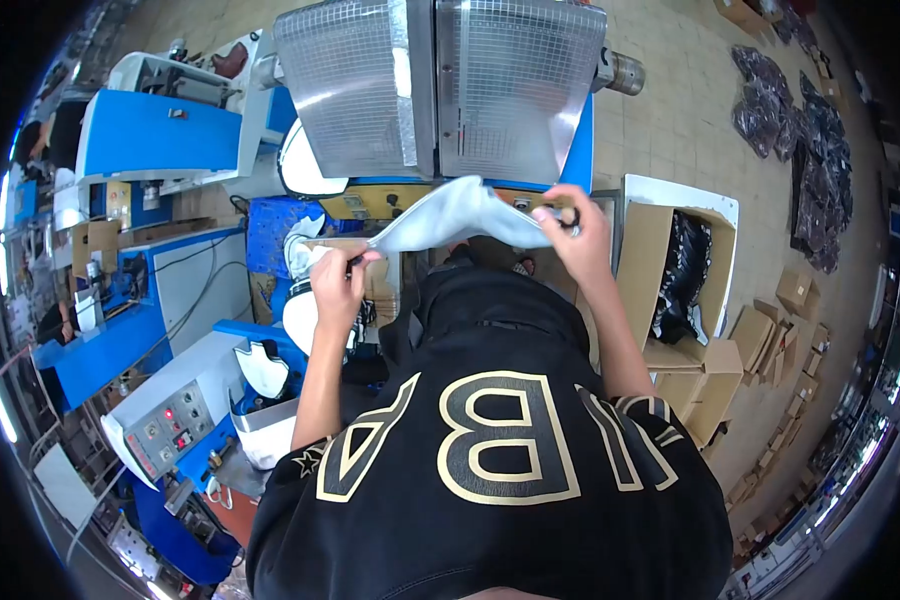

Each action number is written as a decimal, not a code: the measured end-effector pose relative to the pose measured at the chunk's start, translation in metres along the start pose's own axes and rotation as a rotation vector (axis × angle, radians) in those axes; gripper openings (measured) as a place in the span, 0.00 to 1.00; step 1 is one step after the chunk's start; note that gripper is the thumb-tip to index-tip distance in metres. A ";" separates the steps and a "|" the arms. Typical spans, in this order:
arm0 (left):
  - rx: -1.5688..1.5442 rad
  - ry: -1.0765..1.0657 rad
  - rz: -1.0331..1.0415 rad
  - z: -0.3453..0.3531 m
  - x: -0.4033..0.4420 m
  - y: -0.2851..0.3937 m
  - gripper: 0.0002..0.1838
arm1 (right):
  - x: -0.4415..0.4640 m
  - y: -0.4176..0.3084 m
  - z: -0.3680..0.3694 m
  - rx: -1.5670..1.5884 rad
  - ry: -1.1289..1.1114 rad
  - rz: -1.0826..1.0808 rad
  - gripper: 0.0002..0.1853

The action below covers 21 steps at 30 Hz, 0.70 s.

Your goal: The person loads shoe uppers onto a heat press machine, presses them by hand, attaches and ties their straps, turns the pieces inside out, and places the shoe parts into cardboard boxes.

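A white, flexible piece that looks like a shoe upper (448, 222) is stretched between my hands, in front of the machine. Its middle rises in an arch with a raised edge. My left hand (338, 283) pinches the left end, fingers closed. The opposite end is gripped by my right hand (582, 238), with the thumb against the material. Something dark shows at the fingers of each hand; I cannot make out what it is. Just beyond the piece stands a machine with a clear, wire-gridded guard (355, 105) in two panels.
To the right, an open cardboard box (638, 262) holds black, shiny pieces. More white pieces (263, 370) sit on the left-hand machine, beside its control panel (170, 430). A blue crate (270, 235) is at left. Plastic-wrapped bundles (765, 100) lie on the floor at right.
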<state>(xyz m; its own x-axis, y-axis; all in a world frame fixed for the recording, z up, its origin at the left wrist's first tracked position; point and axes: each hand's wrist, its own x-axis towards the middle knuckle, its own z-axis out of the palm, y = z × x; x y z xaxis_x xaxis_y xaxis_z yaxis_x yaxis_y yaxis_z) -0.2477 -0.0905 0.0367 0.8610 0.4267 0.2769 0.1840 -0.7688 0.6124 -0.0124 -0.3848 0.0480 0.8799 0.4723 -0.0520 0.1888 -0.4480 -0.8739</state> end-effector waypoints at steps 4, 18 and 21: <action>-0.125 -0.154 0.284 -0.035 0.046 0.082 0.14 | -0.006 -0.106 -0.016 -0.126 -0.374 -0.294 0.39; 0.115 0.219 0.390 -0.042 0.060 0.162 0.14 | -0.022 -0.147 0.003 0.034 -0.372 -0.519 0.05; 0.111 0.317 0.281 -0.036 0.053 0.168 0.14 | -0.024 -0.152 0.002 0.097 -0.382 -0.447 0.05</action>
<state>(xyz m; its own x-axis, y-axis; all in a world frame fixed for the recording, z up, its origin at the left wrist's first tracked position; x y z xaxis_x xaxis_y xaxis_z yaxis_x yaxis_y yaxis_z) -0.1883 -0.1803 0.1807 0.7000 0.3057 0.6454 0.0286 -0.9150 0.4024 -0.0636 -0.3265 0.1814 0.5017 0.8468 0.1769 0.4484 -0.0797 -0.8903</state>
